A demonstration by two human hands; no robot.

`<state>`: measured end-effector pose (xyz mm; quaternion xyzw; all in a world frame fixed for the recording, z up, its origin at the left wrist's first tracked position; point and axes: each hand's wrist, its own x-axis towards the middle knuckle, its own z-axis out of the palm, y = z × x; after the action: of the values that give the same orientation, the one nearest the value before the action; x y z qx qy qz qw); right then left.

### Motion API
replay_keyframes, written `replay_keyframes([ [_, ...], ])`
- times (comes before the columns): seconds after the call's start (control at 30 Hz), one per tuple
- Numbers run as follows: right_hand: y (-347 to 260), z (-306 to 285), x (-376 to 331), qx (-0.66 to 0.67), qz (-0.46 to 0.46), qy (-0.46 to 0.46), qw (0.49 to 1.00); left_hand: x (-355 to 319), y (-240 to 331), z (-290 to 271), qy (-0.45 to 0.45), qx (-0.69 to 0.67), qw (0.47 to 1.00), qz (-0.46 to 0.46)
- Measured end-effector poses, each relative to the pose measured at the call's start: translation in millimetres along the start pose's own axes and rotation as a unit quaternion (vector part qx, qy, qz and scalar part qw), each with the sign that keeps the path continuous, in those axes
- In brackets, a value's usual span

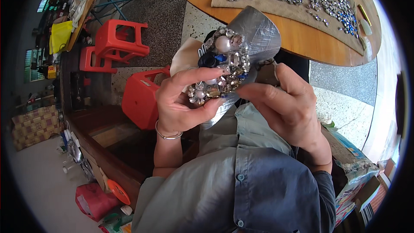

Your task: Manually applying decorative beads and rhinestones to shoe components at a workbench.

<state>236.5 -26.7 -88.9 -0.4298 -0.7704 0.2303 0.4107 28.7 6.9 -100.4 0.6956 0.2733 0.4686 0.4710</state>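
Note:
A beaded ornament (235,58) crusted with clear rhinestones, large pearls and some blue stones is held up in front of me. My left hand (183,99) grips its lower left side, index finger across the front and thumb along the lower edge. From the right, my right hand (286,103) meets its edge with thumb and fingers pinched together; whatever lies between them is too small to make out. Behind the ornament is a curved silver sheet-like form (261,30), and a cream flap (183,56) shows at its left.
Ahead, a round wooden table (297,45) carries a brown cloth (241,2) strewn with many loose clear and blue rhinestones. Red plastic stools (140,99) stand on the floor at left. A box covered in printed paper (355,168) is close by my right elbow.

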Motion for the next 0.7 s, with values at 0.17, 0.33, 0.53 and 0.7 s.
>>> replay_keyframes([
  [0.17,-6.9,-3.8,-2.1,0.005,0.03,-0.017,0.999,-0.1,-6.1,-3.2,-0.008,-0.019,0.999,0.042],
  [0.33,-8.4,-5.5,-1.8,0.005,0.014,-0.004,1.0,0.0,-6.2,-4.2,-0.024,0.026,0.998,0.047],
  [0.53,-6.4,-4.5,-2.4,0.035,0.014,0.011,0.999,0.8,-3.4,0.1,-0.017,0.041,0.998,0.052],
  [0.7,-7.7,-7.2,-0.5,0.012,-0.003,0.006,1.0,2.3,-2.3,2.8,0.0,0.047,0.997,0.055],
])
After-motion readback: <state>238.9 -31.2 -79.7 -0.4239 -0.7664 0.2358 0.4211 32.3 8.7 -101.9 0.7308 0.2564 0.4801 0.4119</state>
